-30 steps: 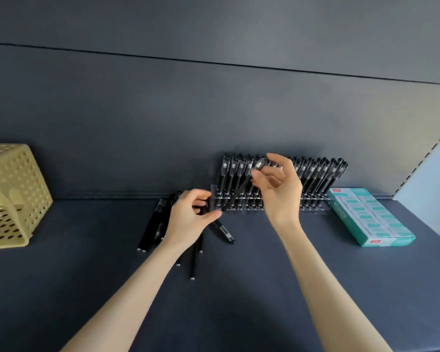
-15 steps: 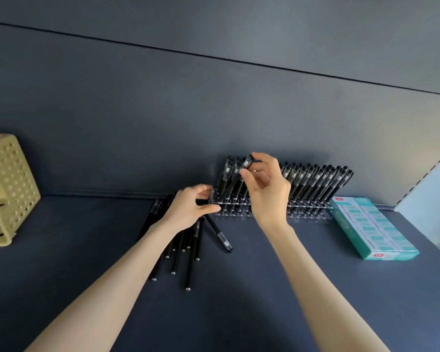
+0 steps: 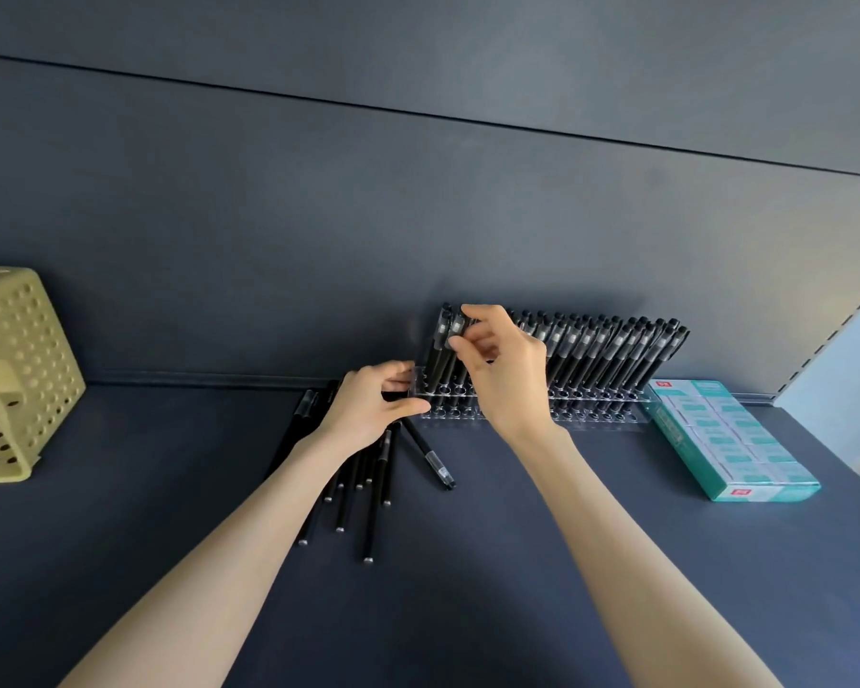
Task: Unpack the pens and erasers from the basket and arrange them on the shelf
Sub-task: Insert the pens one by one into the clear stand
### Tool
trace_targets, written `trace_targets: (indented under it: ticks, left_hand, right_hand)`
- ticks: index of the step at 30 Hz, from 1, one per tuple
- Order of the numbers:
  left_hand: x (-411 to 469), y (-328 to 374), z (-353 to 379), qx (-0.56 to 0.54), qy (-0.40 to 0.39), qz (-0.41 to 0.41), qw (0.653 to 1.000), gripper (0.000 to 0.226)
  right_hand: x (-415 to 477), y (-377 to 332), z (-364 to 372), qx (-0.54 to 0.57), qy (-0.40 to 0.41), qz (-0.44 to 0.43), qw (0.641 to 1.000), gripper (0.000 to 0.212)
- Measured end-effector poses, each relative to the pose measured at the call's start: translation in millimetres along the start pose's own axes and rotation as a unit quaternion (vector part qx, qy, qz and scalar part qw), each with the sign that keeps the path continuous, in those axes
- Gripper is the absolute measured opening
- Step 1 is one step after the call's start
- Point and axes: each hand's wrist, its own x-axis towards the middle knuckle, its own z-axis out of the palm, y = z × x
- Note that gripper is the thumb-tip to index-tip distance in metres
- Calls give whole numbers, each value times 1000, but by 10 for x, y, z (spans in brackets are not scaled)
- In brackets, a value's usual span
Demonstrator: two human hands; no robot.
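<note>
Presently slotting a pen (image 3: 454, 335) into the left end of the clear rack (image 3: 597, 414) at the back of the shelf (image 3: 517, 588). Pinched near the cap by the right hand (image 3: 510, 374), fingers (image 3: 482, 312) curled close round the barrel, tilted to match the lean of the rows already standing. Left hand (image 3: 373, 407) at the rack's left corner, thumb and fingers drawn together there, probably to steady the rack against the push; hard to tell whether gripping rack or pen. Loose pens (image 3: 368, 508) fanned on the shelf just below that hand, within easy reach for the next pick. Eraser box (image 3: 731, 444) lying flat just right of the rack; yellow basket (image 3: 21, 369) well apart at far left.
</note>
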Motion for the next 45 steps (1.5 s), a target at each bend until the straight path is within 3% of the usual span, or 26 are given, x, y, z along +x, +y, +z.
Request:
trace_targets:
  ticks: [16, 22, 26, 29, 31, 34, 38, 45]
  left_hand:
    - [-54, 89, 10, 6, 4, -32, 999, 60]
    - [-170, 176, -18, 94, 33, -7, 995, 60]
    - [-391, 167, -136, 96, 92, -18, 991, 46]
    - [-643, 62, -232, 133, 162, -53, 976, 32]
    - [-801, -19, -305, 195, 187, -108, 957, 39]
    - [-964, -130, -397, 248, 173, -186, 935, 60]
    - [-990, -191, -438, 261, 146, -202, 933, 79]
    - [-780, -235, -589, 206, 63, -215, 953, 63]
  right_hand:
    - [-24, -63, 31, -27, -51, 27, 998, 23]
    - [-149, -77, -47, -18, -41, 7, 999, 33]
    - [-357, -152, -42, 34, -28, 33, 998, 22]
    - [-583, -207, 93, 28, -75, 41, 996, 11]
    - [-713, -220, 222, -6, -115, 48, 992, 12]
    - [-854, -209, 410, -128, -165, 80, 975, 27]
    - [-932, -248, 557, -198, -177, 121, 956, 41]
    - [-891, -322, 769, -194, -136, 185, 954, 37]
